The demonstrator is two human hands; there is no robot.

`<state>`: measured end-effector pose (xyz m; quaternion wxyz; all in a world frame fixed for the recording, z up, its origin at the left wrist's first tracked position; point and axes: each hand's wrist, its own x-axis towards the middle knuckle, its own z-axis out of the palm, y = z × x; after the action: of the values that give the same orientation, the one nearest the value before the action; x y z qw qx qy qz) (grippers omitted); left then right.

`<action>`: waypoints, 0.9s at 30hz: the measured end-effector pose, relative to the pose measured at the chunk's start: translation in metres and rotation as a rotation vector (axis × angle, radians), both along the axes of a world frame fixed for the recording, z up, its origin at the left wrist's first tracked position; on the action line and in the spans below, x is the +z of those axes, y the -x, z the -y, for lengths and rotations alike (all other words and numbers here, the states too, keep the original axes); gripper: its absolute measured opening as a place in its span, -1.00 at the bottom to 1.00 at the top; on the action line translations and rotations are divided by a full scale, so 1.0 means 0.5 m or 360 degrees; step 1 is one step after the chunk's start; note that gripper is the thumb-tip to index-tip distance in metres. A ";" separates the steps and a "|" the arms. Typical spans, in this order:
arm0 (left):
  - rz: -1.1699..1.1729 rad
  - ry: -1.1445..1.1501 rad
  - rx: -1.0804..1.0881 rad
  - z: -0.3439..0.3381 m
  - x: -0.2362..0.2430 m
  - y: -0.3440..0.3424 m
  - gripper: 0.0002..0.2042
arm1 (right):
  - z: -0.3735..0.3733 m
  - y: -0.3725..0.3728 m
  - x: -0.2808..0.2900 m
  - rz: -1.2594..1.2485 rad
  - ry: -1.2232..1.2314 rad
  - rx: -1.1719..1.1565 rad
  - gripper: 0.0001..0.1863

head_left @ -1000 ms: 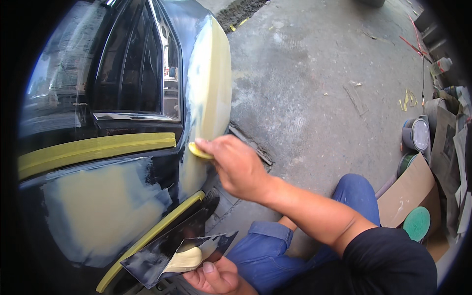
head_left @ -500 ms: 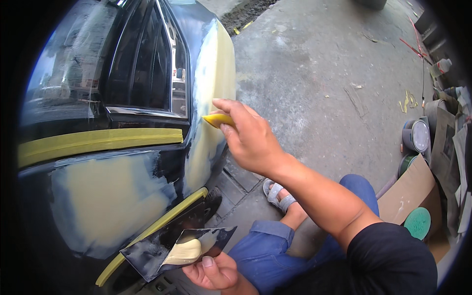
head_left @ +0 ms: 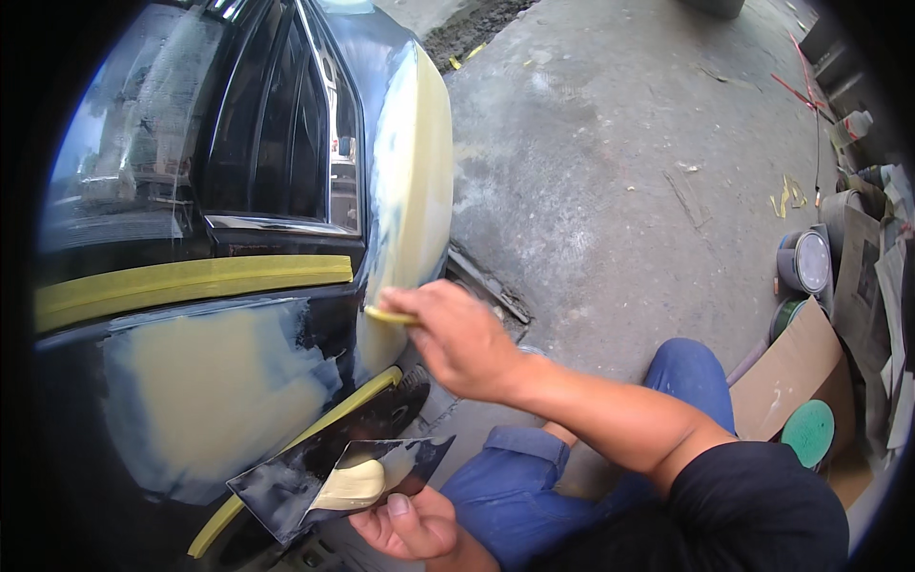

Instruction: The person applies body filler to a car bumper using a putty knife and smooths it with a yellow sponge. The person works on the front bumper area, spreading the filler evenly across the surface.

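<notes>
My right hand [head_left: 457, 338] grips a thin yellow spreader [head_left: 386, 314] against the putty-coated rear edge [head_left: 408, 162] of a dark car body, pale cream with grey-blue smears. My left hand [head_left: 405, 529] holds a dark flat mixing board [head_left: 281, 500] low at the bottom, a mound of cream putty [head_left: 348, 486] on it. Left of my right hand, a yellow tape strip [head_left: 191, 283] crosses below the windows, above a large putty patch [head_left: 210, 381]. Another tape strip [head_left: 334, 415] runs diagonally behind the board.
Concrete floor [head_left: 610, 162] lies to the right, with tape scraps [head_left: 791, 195] and a narrow trench at the top. Along the right edge are paint cans [head_left: 803, 262], cardboard [head_left: 782, 367], a green disc [head_left: 807, 431], a bottle and stacked sheets. My bent legs are below.
My right hand with the spreader rose along the puttied edge half a second ago and has since slid back down. My left hand and the board have barely shifted.
</notes>
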<state>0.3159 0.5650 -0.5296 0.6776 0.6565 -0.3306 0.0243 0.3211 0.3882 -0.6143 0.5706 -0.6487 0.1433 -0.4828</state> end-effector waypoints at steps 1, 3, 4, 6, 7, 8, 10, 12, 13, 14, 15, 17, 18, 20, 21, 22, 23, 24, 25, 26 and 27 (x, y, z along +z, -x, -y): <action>0.0001 0.0000 0.0013 -0.001 0.000 -0.001 -0.40 | 0.016 0.006 -0.002 -0.0064 -0.0035 -0.0046 -0.55; 0.0008 -0.0006 0.0012 0.000 0.004 -0.001 -0.40 | 0.056 0.002 -0.003 -0.0112 -0.0078 -0.0160 -0.55; 0.0010 -0.0006 0.0006 0.002 0.006 0.001 -0.40 | 0.078 0.001 0.004 -0.0111 -0.0076 -0.0233 -0.55; 0.0029 -0.0001 0.0022 0.002 0.005 0.000 -0.39 | 0.102 -0.012 0.006 -0.0153 -0.0030 -0.0263 -0.53; 0.0038 0.0000 0.0030 0.001 0.005 -0.002 -0.39 | 0.106 -0.018 0.008 -0.0173 -0.0008 -0.0278 -0.52; 0.0034 0.0011 0.0029 0.000 0.005 -0.003 -0.39 | 0.100 -0.019 0.016 -0.0193 0.0027 -0.0252 -0.52; 0.0021 0.0025 0.0033 -0.003 0.002 -0.004 -0.38 | 0.067 -0.017 0.031 -0.0234 0.0093 -0.0193 -0.51; 0.0039 0.0020 0.0024 -0.008 0.000 -0.008 -0.38 | 0.031 -0.019 0.036 -0.0143 0.0080 -0.0170 -0.49; 0.0046 0.0019 0.0019 -0.009 -0.001 -0.011 -0.38 | 0.014 -0.019 0.035 -0.0132 0.0068 -0.0139 -0.49; 0.0046 0.0041 0.0013 -0.005 -0.001 -0.012 -0.38 | -0.001 -0.018 0.034 -0.0121 0.0057 -0.0108 -0.48; 0.0050 0.0059 0.0009 0.001 0.002 -0.013 -0.38 | -0.015 -0.017 0.034 -0.0100 0.0069 -0.0081 -0.46; 0.0056 0.0072 -0.0016 0.003 0.005 -0.016 -0.39 | -0.032 -0.015 0.021 -0.0028 0.0047 -0.0009 -0.46; 0.0061 0.0072 -0.0040 -0.002 0.006 -0.021 -0.39 | -0.035 -0.015 0.018 0.0012 0.0040 0.0022 -0.46; -0.0013 0.0091 -0.0099 -0.004 0.008 -0.019 -0.39 | -0.023 0.013 0.004 0.0069 -0.0020 0.0135 -0.49; -0.0092 0.0108 -0.0133 -0.002 0.013 -0.018 -0.39 | -0.011 0.033 -0.001 0.0066 -0.0059 0.0151 -0.49; -0.0169 0.0128 -0.0157 0.000 0.017 -0.017 -0.39 | 0.000 0.053 -0.006 0.0064 -0.0095 0.0177 -0.49; -0.0188 0.0095 -0.0134 0.007 0.021 -0.014 -0.39 | 0.011 0.080 -0.004 -0.0001 -0.0388 0.0323 -0.51; -0.0210 0.0068 -0.0117 0.020 0.023 -0.007 -0.39 | 0.021 0.103 0.000 0.0115 -0.0613 0.0393 -0.52; -0.0229 0.0032 -0.0089 0.029 0.027 0.000 -0.39 | 0.023 0.121 0.004 0.0232 -0.0847 0.0472 -0.53; -0.0337 0.0044 -0.0122 0.038 0.035 0.006 -0.38 | 0.025 0.139 0.010 0.0350 -0.1081 0.0553 -0.53; -0.0439 0.0056 -0.0156 0.048 0.044 0.015 -0.38 | 0.026 0.164 0.018 0.0413 -0.1059 0.0637 -0.53</action>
<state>0.3085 0.5410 -0.5078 0.7283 0.6248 -0.2655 -0.0937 0.2393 0.3751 -0.6052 0.8452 -0.3775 0.0894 -0.3675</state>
